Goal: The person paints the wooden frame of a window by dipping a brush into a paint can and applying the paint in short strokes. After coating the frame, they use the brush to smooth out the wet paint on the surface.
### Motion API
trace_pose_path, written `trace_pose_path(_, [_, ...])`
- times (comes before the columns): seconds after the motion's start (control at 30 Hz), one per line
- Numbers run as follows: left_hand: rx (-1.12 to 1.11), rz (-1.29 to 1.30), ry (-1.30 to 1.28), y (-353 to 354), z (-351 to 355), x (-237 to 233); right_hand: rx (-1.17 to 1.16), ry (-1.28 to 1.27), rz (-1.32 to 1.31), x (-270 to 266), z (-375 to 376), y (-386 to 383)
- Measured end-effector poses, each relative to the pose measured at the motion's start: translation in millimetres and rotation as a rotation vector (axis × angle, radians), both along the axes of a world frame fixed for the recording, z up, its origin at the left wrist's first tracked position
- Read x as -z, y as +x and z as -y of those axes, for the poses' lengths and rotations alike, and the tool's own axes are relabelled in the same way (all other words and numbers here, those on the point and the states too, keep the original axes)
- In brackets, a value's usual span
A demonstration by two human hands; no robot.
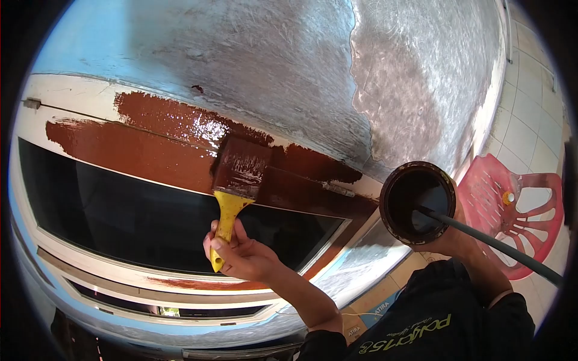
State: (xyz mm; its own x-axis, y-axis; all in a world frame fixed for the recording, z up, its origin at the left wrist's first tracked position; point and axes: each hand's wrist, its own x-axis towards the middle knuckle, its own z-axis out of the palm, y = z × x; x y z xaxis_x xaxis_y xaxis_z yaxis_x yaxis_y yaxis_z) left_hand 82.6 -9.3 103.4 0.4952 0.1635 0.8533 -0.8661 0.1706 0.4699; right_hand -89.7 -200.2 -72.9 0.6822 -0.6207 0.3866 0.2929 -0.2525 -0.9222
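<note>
My left hand (244, 256) is closed around the yellow handle of a wide paintbrush (233, 204). Its bristles, coated in dark brown paint, lie against a cream window frame (78, 90) partly covered in wet red-brown paint (150, 147). At the right, my right hand (460, 240) supports a round paint can (385, 219) from below and the side, its fingers mostly hidden behind it. The can's rim is paint-stained and dark liquid shows inside. A grey-green rod (494, 240) stands slanted in the can and reaches toward the right edge.
Dark window glass (120, 210) lies below the painted strip. A grey patchy wall (289, 60) borders the frame. To the right stands a red plastic chair (481, 186) with a small orange-and-white object (509, 198), on a tiled floor (530, 78). Printed cardboard (367, 313) lies beside my body.
</note>
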Motion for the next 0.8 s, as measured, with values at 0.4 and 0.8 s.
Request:
trace_pose_path(0.4, [0.012, 0.021, 0.033, 3.5, 6.8, 0.9, 0.096, -0.103, -0.113, 14.2, 1.6, -7.0])
trace_pose_path(0.8, [0.078, 0.022, -0.037, 5.6, 10.4, -1.7, -0.199, 0.019, -0.248, -6.6, 15.8, -5.3])
